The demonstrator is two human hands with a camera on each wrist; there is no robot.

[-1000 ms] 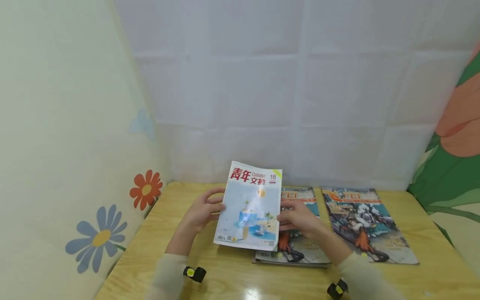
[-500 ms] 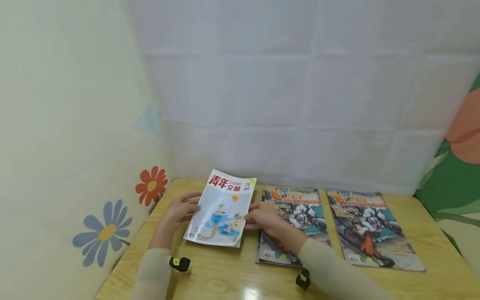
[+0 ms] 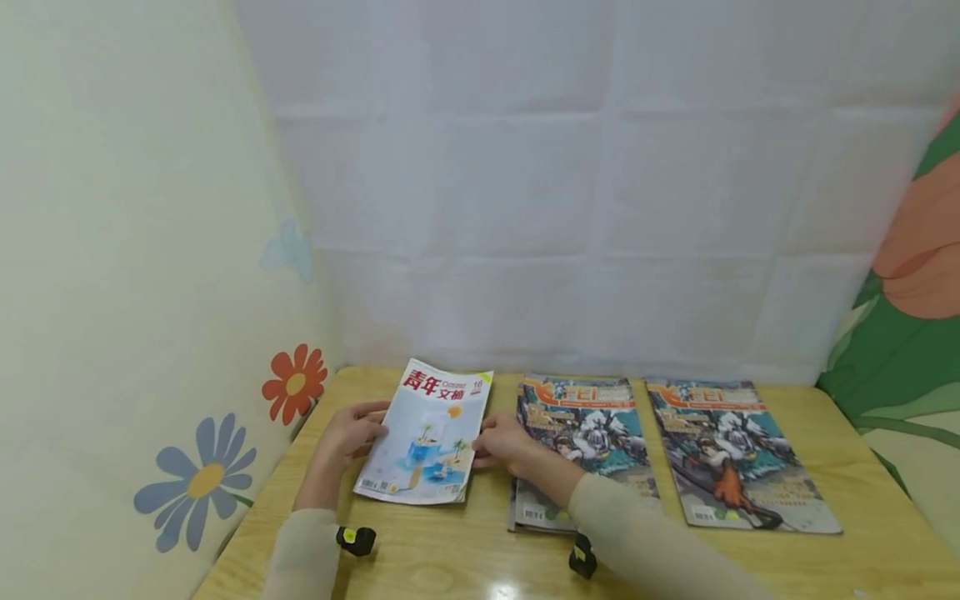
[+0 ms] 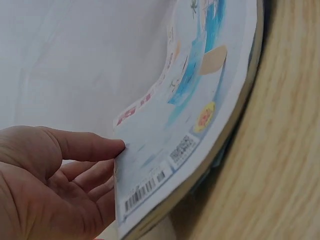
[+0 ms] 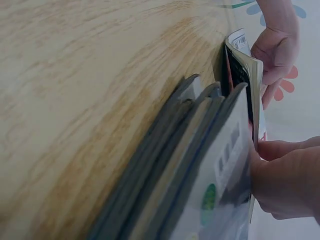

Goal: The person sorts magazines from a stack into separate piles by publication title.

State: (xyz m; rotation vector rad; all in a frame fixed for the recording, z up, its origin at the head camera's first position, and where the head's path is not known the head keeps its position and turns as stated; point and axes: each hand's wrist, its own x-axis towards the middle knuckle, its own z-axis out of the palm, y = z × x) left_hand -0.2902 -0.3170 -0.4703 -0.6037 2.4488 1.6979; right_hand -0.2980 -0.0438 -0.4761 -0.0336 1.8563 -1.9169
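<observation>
A white magazine [image 3: 431, 425] with red title characters and a blue beach picture is held at the left part of the table, close over the wood. My left hand [image 3: 351, 435] pinches its left edge, thumb on the cover and fingers underneath. My right hand [image 3: 504, 442] pinches the opposite edge between thumb and fingers. In the left wrist view the magazine [image 4: 165, 150] bows between the hands, its barcode corner by my thumb. Right beside my right forearm lies a stack of dark comic-cover magazines [image 3: 588, 442], partly hidden by that arm.
Another dark comic-cover magazine [image 3: 738, 458] lies flat to the right of the stack. A white cloth [image 3: 465, 183] hangs behind the wooden table [image 3: 450, 558]. Flower-painted walls [image 3: 202, 479] stand on both sides.
Both hands have carried the white magazine left and lower, from over the stack to the table's left part. The stack now shows more of its cover. Both hands keep their grip.
</observation>
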